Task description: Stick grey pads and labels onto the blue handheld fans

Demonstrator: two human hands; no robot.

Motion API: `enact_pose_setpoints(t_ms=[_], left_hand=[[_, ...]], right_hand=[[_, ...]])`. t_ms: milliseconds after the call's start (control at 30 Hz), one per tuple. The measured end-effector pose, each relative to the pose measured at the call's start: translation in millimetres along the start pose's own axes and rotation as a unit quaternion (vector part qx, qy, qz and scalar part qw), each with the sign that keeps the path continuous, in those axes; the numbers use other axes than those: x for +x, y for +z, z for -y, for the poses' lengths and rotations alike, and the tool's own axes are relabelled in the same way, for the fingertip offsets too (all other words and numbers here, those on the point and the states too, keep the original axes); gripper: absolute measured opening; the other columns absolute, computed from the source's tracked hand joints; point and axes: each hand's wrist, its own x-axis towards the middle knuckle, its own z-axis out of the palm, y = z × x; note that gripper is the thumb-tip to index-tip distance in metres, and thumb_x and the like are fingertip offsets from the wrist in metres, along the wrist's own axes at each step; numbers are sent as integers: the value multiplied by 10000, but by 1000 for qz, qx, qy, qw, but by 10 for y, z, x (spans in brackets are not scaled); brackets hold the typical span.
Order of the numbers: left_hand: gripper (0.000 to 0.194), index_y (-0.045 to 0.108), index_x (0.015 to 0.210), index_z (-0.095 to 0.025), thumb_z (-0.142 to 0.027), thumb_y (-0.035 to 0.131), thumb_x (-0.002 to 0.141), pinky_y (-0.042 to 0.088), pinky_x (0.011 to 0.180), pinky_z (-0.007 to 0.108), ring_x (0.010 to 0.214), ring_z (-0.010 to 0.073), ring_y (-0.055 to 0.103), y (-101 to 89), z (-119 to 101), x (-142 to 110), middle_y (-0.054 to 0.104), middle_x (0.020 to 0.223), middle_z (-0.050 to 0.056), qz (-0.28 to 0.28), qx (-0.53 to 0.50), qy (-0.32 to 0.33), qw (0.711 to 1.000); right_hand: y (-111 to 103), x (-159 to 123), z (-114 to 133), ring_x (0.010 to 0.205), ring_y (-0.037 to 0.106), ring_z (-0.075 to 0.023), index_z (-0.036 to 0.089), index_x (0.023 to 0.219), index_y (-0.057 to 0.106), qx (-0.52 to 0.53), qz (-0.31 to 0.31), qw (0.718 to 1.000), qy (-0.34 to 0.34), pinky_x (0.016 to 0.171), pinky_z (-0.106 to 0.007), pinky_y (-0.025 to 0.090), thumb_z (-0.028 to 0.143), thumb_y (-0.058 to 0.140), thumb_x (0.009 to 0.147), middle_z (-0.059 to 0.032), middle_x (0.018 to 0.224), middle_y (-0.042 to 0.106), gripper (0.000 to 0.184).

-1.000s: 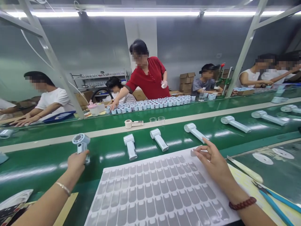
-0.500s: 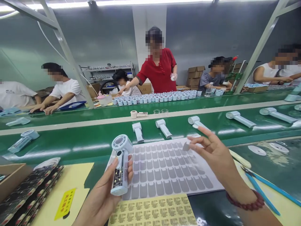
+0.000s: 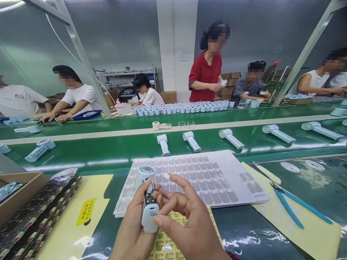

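The right hand (image 3: 189,218) has just come in from the sticker sheet (image 3: 200,177) to meet the left hand (image 3: 135,220), which has drawn the light-blue handheld body (image 3: 149,213) close; so both now work on one piece, over the sheet's near-left edge. The left wraps its handle; the right thumb presses at the near end (whether a grey piece is pinched there, I can't tell). Blue-handled nippers (image 3: 289,208) and a knife (image 3: 267,173) lie right, a carton (image 3: 29,186) left. Beyond the green belt (image 3: 127,148), a red-shirted person (image 3: 204,77) stands behind massed cups (image 3: 184,109).
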Motion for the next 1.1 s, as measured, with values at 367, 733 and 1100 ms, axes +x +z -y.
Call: enact_pose_setpoints(t_ms=[367, 733, 1100], left_hand=[[104, 552, 916, -115, -96, 633, 854, 514, 517, 180, 560, 81, 548, -44, -6, 9, 544, 734, 33, 3, 6, 16, 1000], [96, 556, 953, -116, -121, 621, 882, 521, 526, 163, 549, 66, 560, -22, 24, -46, 562, 751, 37, -15, -24, 19, 999], [159, 544, 981, -37, -190, 503, 967, 498, 469, 142, 490, 63, 544, -35, 64, -165, 527, 723, 52, -22, -57, -83, 995]], right_hand=[[49, 27, 18, 1189, 588, -107, 70, 1344, 465, -15, -13, 1000, 12, 1129, -240, 384, 122, 688, 730, 0, 916, 702, 656], [80, -27, 46, 1196, 579, -90, 92, 1372, 460, -46, -20, 998, 23, 1120, -224, 380, 87, 659, 741, 20, 941, 702, 662], [-67, 34, -227, 1021, 630, -104, 330, 1505, 278, -138, -56, 985, -88, 741, -119, 551, 311, 876, 589, -32, 1218, 477, 1094]])
